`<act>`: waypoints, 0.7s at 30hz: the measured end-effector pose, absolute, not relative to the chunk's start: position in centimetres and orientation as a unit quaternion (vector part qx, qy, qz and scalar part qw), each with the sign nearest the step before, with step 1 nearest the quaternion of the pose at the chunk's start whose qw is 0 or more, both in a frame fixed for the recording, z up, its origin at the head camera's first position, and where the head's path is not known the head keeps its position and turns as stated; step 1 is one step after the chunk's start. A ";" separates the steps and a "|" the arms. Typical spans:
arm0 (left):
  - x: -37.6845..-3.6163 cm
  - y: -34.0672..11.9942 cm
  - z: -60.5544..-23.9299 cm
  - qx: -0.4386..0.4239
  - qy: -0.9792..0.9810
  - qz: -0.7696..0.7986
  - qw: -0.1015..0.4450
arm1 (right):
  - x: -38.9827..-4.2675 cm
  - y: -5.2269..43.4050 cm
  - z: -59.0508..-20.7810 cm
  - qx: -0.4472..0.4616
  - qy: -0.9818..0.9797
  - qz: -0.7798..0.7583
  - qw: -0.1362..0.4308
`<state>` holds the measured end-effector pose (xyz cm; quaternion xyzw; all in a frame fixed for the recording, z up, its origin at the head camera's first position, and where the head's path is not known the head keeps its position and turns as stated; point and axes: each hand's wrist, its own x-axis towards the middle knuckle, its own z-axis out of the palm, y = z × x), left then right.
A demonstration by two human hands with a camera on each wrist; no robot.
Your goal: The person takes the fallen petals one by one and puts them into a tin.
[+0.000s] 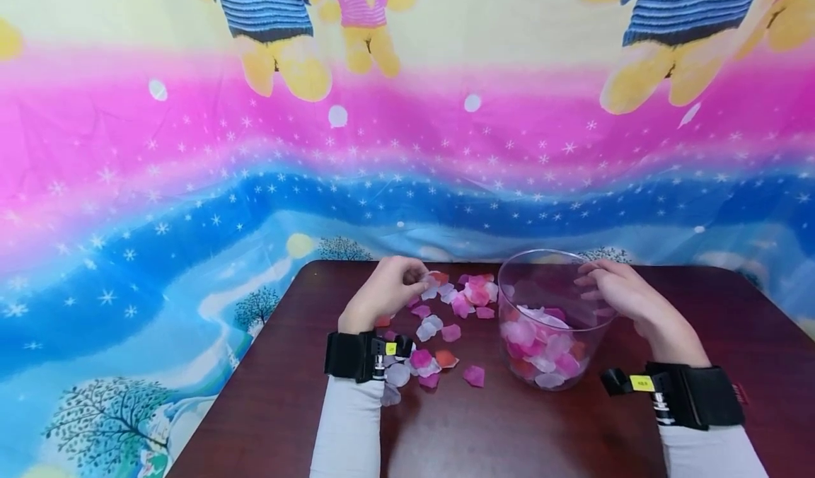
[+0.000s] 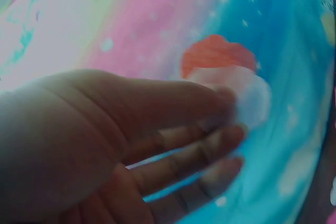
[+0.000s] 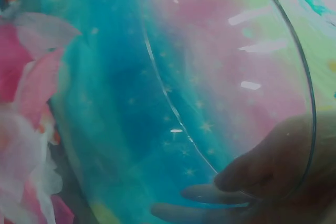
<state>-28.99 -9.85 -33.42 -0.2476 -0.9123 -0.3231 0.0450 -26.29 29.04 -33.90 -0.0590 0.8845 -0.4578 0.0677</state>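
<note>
white sleeves [image 1: 347, 428] lie nearest, at 7 and 4 o'clock. the left hand [image 1: 385, 290] pinches a white petal [image 2: 254, 100] and a red petal [image 2: 218, 53]. the right hand [image 1: 627, 290] touches the clear container [image 1: 544, 283] at its 2 o'clock side; grasp cannot be determined. petals [image 1: 522, 333] occupy its lower part; loose petals [image 1: 451, 333] lie on the table [image 1: 471, 435], 8 to 10 o'clock of it.

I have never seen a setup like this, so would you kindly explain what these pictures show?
There is no robot here: these are a person's own two hands. The wide picture comes from a camera worn on the head, and the two closer ones from cameras on the wrists. On the table lie loose petals, beside a clear container partly filled with more petals. The left hand pinches a white petal and a red petal together. The right hand holds the container near its top.
</note>
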 end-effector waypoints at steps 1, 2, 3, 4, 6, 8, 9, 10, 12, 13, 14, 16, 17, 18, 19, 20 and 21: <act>-28.7 -9.5 -33.1 -0.253 -0.908 -0.328 0.057 | -26.3 29.1 -33.9 -0.060 0.884 -0.459 0.071; -28.4 -9.2 -32.8 -0.260 -0.904 -0.332 0.071 | -26.4 29.1 -33.9 -0.062 0.883 -0.459 0.073; -28.2 -8.8 -32.5 -0.266 -0.900 -0.335 0.086 | -26.4 29.1 -33.9 -0.063 0.883 -0.459 0.073; -27.9 -8.4 -32.2 -0.274 -0.895 -0.338 0.103 | -26.4 29.1 -34.0 -0.065 0.883 -0.460 0.073; -27.5 -7.5 -31.7 -0.293 -0.882 -0.341 0.139 | -26.5 29.1 -34.1 -0.068 0.882 -0.462 0.069; -27.2 -6.4 -31.4 -0.315 -0.866 -0.348 0.172 | -26.4 29.1 -34.2 -0.070 0.883 -0.461 0.062; -27.1 -5.8 -31.4 -0.326 -0.858 -0.351 0.184 | -26.4 29.1 -34.2 -0.071 0.883 -0.461 0.059; -26.9 -5.2 -31.3 -0.337 -0.850 -0.354 0.196 | -26.4 29.1 -34.2 -0.071 0.882 -0.462 0.056; -26.7 -4.2 -31.3 -0.356 -0.838 -0.354 0.213 | -26.4 29.1 -34.3 -0.073 0.882 -0.462 0.051; -26.5 -3.7 -31.4 -0.361 -0.834 -0.357 0.217 | -26.4 29.1 -34.3 -0.073 0.882 -0.462 0.050; -26.3 -3.2 -31.5 -0.366 -0.830 -0.359 0.220 | -26.4 29.0 -34.4 -0.073 0.882 -0.463 0.049; -26.0 -2.4 -31.6 -0.372 -0.827 -0.360 0.221 | -26.4 29.0 -34.4 -0.071 0.880 -0.467 0.050; -25.9 -2.1 -31.7 -0.374 -0.826 -0.360 0.220 | -26.4 28.9 -34.5 -0.069 0.879 -0.468 0.051; -25.8 -1.7 -31.9 -0.376 -0.825 -0.360 0.219 | -26.4 28.9 -34.5 -0.066 0.879 -0.470 0.052; -25.7 -1.4 -31.9 -0.379 -0.825 -0.358 0.220 | -26.4 28.9 -34.5 -0.062 0.878 -0.471 0.053; -25.6 -1.1 -32.0 -0.383 -0.824 -0.354 0.220 | -26.4 29.0 -34.5 -0.059 0.877 -0.474 0.055; -25.6 -0.8 -32.1 -0.386 -0.825 -0.349 0.220 | -26.4 29.0 -34.5 -0.056 0.876 -0.475 0.057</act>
